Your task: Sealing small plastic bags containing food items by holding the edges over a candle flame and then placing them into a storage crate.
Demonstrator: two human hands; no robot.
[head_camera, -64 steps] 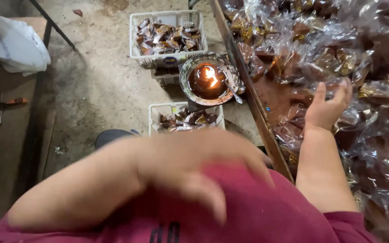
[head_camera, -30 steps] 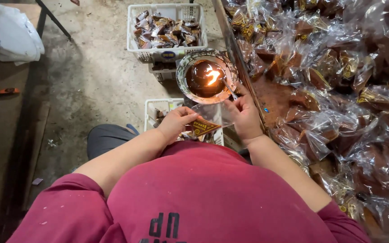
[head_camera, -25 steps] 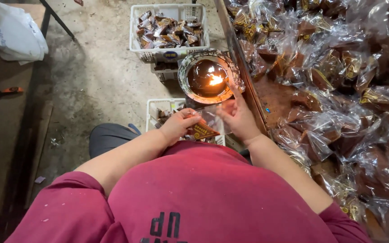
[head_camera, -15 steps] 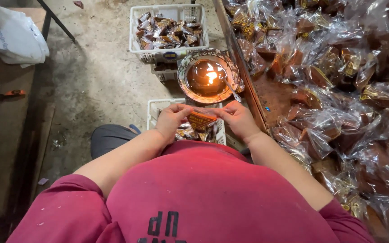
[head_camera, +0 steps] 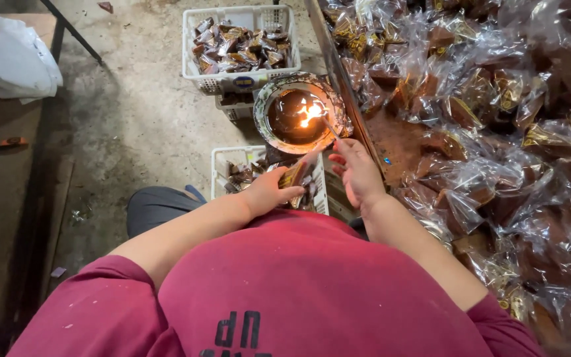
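Near the middle of the frame, the left hand (head_camera: 269, 193) is closed on a small brown wrapped packet (head_camera: 293, 176), pinching it just above the nearer white basket (head_camera: 223, 162) of similar packets. Just right of it, the right hand (head_camera: 358, 173) grips a thin stick (head_camera: 328, 127) whose tip reaches the flame (head_camera: 310, 112) in a round metal bowl (head_camera: 266, 99). Above the bowl sits a second white basket (head_camera: 239, 80), full of packets. Cellophane-wrapped pieces (head_camera: 497, 132) heap over the worktop (head_camera: 398, 142) at the right.
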